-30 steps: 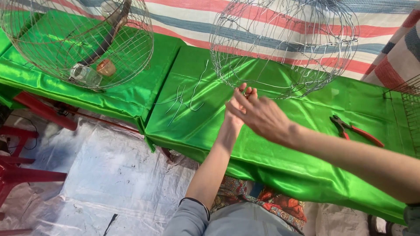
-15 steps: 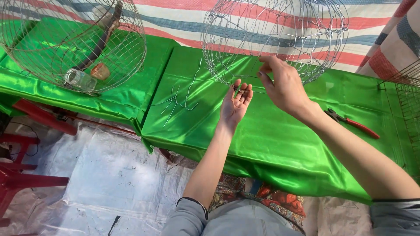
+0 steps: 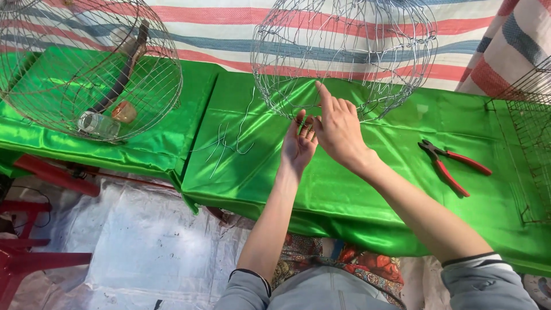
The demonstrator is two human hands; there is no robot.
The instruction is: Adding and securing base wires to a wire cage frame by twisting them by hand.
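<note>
The bench (image 3: 367,189) in front of me is draped in shiny green cloth. On it, straight ahead, stands the round wire cage frame (image 3: 344,51) I am working on, and off to my left sits a second, finished wire cage (image 3: 86,63) with a small jar inside. My right hand (image 3: 338,129) reaches the frame's lower rim, forefinger out and the other fingers loosely open, gripping nothing I can see. My left hand (image 3: 298,143) sits just beside it, fingers spread open against the rim. Red-handled pliers (image 3: 453,166) lie to my right, loose wire pieces (image 3: 229,143) to my left.
</note>
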